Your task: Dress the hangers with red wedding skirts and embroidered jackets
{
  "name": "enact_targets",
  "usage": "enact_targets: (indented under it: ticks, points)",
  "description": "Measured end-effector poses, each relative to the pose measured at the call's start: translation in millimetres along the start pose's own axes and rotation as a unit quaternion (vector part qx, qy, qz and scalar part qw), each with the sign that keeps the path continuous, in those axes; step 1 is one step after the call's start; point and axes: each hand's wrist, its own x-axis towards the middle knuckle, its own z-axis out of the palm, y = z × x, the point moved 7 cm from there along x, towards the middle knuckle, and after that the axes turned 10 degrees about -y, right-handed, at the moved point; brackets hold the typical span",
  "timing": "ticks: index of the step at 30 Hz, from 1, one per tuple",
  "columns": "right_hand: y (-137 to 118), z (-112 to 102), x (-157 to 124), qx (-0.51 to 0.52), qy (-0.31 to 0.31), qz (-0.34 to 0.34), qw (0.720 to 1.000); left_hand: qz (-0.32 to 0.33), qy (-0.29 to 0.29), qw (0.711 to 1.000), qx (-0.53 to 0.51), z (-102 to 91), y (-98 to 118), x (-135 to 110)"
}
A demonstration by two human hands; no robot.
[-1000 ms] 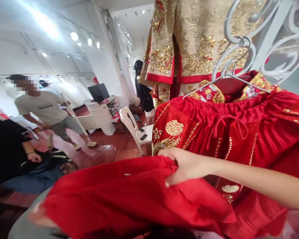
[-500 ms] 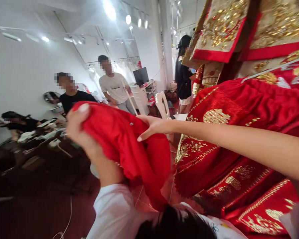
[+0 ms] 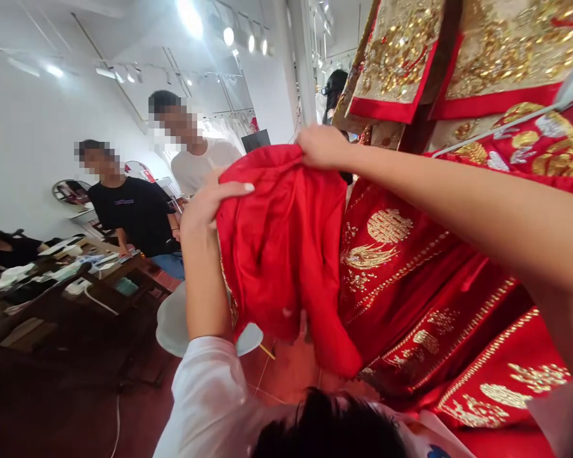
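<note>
A plain red garment (image 3: 277, 242), with gold trim showing along its left edge, hangs in loose folds between my two hands. My left hand (image 3: 207, 203) is closed on its upper left edge, the thumb lying over the front of the cloth. At the top edge, my right hand (image 3: 322, 147) grips a fold, with the fingers curled around it. Close on the right hangs a red velvety garment with gold embroidery (image 3: 389, 227). Above it are cream panels (image 3: 396, 57) covered in gold beading and edged in red.
A pale hanger bar (image 3: 496, 130) crosses in front of the embroidered clothes. At left, a cluttered table (image 3: 95, 257) stands near a person in black (image 3: 128, 216). Another person in a white shirt (image 3: 195, 165) stands behind the held cloth. A white chair seat (image 3: 172, 321) is below my left arm.
My right hand has moved up from the middle of the garment to its top edge and closed there. My left hand has shifted right, and the garment now hangs more upright and spread.
</note>
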Motion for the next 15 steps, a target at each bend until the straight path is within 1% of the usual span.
enact_targets:
  ticks: [1,2,3,5,7,10,11,12,13,14,15]
  points:
    - [14.3,-10.0,-1.0,-0.025,0.013,0.019,0.999,-0.023,-0.047,0.999,0.014,5.7,-9.0,5.5]
    - [26.1,-18.0,-2.9,-0.040,0.020,0.031,0.999,-0.035,-0.076,0.996,0.038,10.6,-16.0,10.9]
    - [35.6,-24.4,-5.1,-0.057,0.022,0.040,0.997,-0.029,-0.081,0.994,0.064,14.3,-19.6,16.7]
    - [48.2,-34.2,-9.7,-0.085,0.027,0.052,0.995,0.020,-0.032,0.992,0.118,20.3,-16.1,28.0]
    - [57.1,-42.2,-13.5,-0.101,0.039,0.071,0.992,0.075,0.017,0.985,0.155,32.2,-5.1,36.6]
    - [72.4,-50.8,-18.0,-0.110,0.058,0.120,0.985,0.135,0.060,0.971,0.189,53.8,12.7,43.8]
    - [78.7,-49.2,-19.2,-0.109,0.045,0.135,0.984,0.148,0.066,0.968,0.194,60.6,15.8,44.8]
    - [85.1,-43.8,-20.3,-0.104,0.014,0.143,0.984,0.157,0.066,0.966,0.196,67.3,16.4,45.4]
    - [91.7,-33.8,-22.1,-0.091,-0.039,0.145,0.984,0.160,0.056,0.966,0.196,74.6,14.2,46.0]
    - [98.1,-20.3,-25.7,-0.071,-0.108,0.147,0.981,0.155,0.035,0.968,0.195,82.5,9.0,46.8]
    - [103.8,-5.8,-31.5,-0.050,-0.179,0.148,0.971,0.143,0.010,0.971,0.193,90.4,1.7,47.6]
